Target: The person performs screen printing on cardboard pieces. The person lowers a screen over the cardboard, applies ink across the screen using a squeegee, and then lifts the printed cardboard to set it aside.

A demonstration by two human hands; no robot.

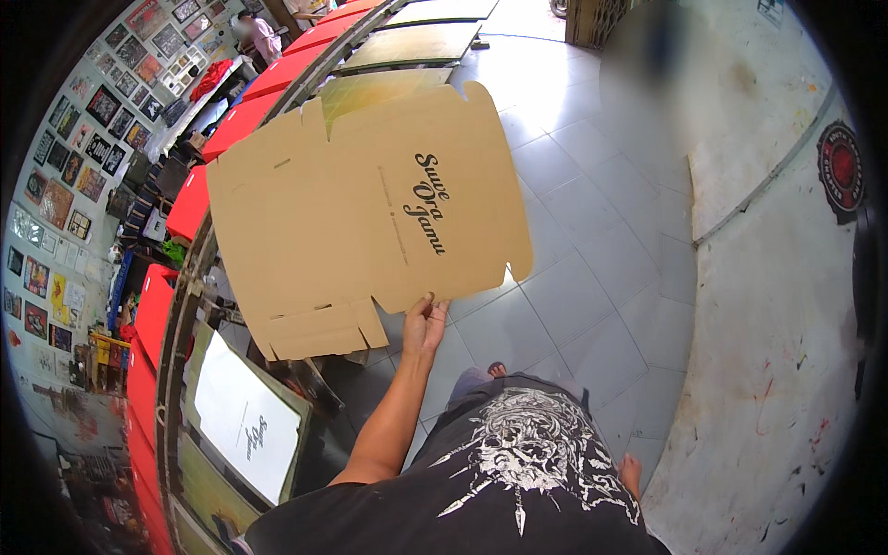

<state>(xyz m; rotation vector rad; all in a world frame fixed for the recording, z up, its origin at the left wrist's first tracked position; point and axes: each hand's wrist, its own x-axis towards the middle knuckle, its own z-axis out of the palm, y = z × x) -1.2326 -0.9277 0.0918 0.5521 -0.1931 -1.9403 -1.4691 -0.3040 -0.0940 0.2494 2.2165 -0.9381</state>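
Note:
A large flat brown cardboard box blank (314,222), die-cut with flaps, slots and rounded corners, is held up in front of me. Dark printed lettering runs across its right half. My left hand (426,326) grips the near edge, thumb on the upper face and fingers beneath. The far end of the board overlaps a yellowish panel on the rack behind it. My right hand is out of the picture.
Along my left curves a long rail (176,370) with red panels (155,301) beyond. A white printed sheet (242,412) lies on a board nearby. Flat panels (421,44) continue at the far end. A pale wall (768,370) borders the tiled floor (592,287); a person (265,42) is far left.

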